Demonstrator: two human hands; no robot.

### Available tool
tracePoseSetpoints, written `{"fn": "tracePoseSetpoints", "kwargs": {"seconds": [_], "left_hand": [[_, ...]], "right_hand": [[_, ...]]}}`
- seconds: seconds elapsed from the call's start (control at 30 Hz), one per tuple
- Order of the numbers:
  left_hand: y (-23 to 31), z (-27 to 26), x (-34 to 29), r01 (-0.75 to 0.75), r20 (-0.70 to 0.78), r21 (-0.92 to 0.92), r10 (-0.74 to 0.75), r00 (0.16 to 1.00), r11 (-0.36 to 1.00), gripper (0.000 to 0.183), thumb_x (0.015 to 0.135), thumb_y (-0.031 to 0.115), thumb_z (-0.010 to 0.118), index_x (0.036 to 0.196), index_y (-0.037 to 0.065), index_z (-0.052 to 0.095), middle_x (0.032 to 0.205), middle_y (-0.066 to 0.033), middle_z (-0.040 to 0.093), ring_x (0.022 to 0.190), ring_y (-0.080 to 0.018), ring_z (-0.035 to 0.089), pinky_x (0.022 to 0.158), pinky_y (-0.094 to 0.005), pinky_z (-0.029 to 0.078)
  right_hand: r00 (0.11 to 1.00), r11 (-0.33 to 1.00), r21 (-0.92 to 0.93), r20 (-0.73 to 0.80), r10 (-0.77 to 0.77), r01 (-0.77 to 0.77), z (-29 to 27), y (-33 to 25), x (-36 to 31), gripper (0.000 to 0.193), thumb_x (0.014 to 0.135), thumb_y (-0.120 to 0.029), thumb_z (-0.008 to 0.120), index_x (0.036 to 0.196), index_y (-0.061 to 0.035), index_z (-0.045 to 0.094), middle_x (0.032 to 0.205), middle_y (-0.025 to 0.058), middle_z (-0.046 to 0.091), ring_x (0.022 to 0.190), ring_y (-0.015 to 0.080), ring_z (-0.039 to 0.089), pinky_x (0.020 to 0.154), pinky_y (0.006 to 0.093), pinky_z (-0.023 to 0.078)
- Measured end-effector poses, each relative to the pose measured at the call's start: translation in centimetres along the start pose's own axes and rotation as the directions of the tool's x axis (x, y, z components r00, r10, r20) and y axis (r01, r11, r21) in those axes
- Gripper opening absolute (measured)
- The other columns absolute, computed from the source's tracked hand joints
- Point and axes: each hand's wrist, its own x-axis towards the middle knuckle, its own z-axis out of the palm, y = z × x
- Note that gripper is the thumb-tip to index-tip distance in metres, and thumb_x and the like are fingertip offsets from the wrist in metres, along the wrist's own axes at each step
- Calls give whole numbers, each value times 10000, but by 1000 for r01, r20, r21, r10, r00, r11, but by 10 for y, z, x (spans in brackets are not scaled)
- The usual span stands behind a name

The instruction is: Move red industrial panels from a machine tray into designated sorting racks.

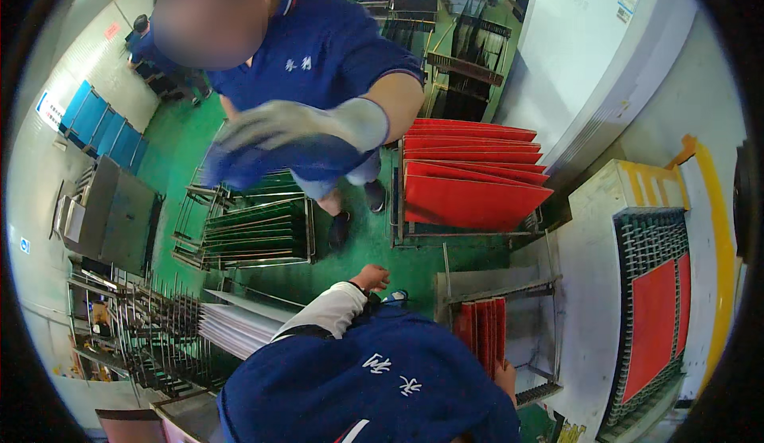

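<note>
Looking down, I see left hand [372, 277] loosely curled over green floor [362, 240], grasping nothing. Right hand [504, 378] mostly hidden behind blue shirt, beside red sheets [481, 325] standing in small rack [529, 340]; grip I cannot tell. Ahead of left hand, co-worker's gloved hand [274, 129] blurred over wire rack [255, 232].
</note>
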Motion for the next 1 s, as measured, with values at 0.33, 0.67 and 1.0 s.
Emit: {"fn": "tracePoseSetpoints", "kwargs": {"seconds": [0.33, 0.67, 1.0], "left_hand": [[-2, 10, 7, -16, 46, 125, 10, 999, 992, 302, 837, 225, 559, 1044, 5, 551, 917, -123, 611, 660, -205, 601, 533, -317, 503], [-50, 11, 88, 7, 210, 31, -14, 978, 999, 226, 851, 232, 548, 981, 47, 544, 819, -82, 576, 647, -220, 575, 534, -357, 484], [-25, 40, 79, 9, 157, 136, -30, 987, 991, 207, 856, 234, 542, 965, 58, 536, 793, -70, 558, 625, -216, 557, 521, -362, 472]], "right_hand": [[998, 992, 108, 32, -62, 58, -1, 8, 1, 194, 840, -199, 583, 892, -13, 604, 635, -27, 507, 541, 73, 397, 473, 260, 327], [988, 987, 62, 38, -151, 148, -3, 40, 21, 306, 817, -289, 586, 890, 8, 608, 738, 133, 603, 642, 228, 541, 595, 359, 417], [991, 985, -111, 3, -136, 136, -7, 10, 3, 360, 801, -296, 576, 951, 30, 605, 895, 225, 615, 843, 360, 588, 724, 402, 441]]}}
